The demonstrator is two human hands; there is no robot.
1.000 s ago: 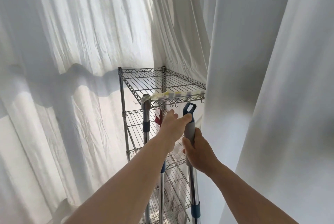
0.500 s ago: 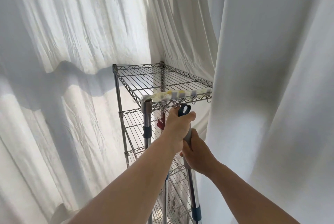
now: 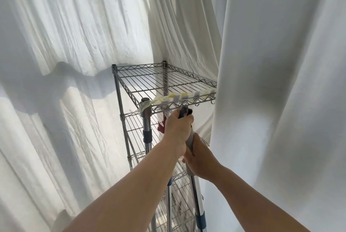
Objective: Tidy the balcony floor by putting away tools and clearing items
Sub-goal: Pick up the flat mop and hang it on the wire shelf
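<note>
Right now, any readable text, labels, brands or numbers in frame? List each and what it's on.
None readable.
Yellow-and-white taped strip along the front edge of the chrome wire shelving rack: pale blocks only, no legible characters.
Grey-and-blue pole handle held by left hand and right hand: no visible marking.
White curtains: plain.

Two bare forearms, no sleeves in sight up from either hand; the left hand (image 3: pixel 177 130) and the right hand (image 3: pixel 201 158) carry no gloves, rings, or watch.
</note>
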